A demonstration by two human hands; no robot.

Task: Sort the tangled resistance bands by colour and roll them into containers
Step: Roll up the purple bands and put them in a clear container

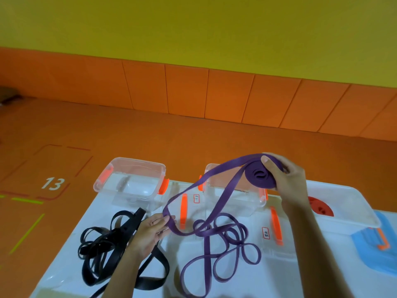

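My right hand [285, 179] grips a partly rolled coil of purple resistance band [261, 176], held in the air above the right clear container [255, 202]. From the coil the purple band runs down and left to my left hand [153, 230], whose fingers pinch its loop. More purple band [227, 246] lies in loose loops on the white table. A tangle of black bands [103, 248] lies at the left, partly under my left forearm. The left clear container [131, 179] with orange latches stands open and looks empty.
Two clear lids with orange handles [276, 225] and small labels lie flat on the white table [335, 254]. A red disc [320, 208] and a blue-lidded box [373, 248] sit at the right. Orange floor mats and a padded wall lie beyond.
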